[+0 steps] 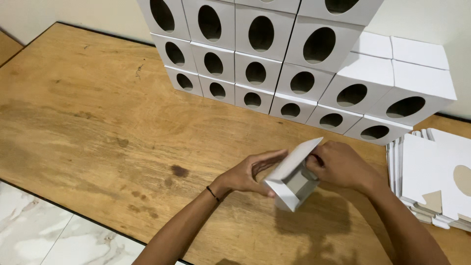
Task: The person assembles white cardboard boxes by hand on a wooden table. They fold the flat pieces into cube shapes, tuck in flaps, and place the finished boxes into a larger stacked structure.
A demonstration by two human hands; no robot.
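Note:
A small white cardboard box (290, 182), partly folded and with one end open towards me, is held over the wooden table (98, 113). My left hand (248, 172) grips its left side, thumb under the near corner. My right hand (339, 165) holds the right side, fingers tucked at a flap. A dark thin band circles my left wrist.
A wall of folded white boxes with oval cut-outs (274, 59) is stacked at the back of the table. A pile of flat unfolded box blanks (431, 172) lies at the right. White marbled floor tiles (54, 235) show beyond the table's near left edge.

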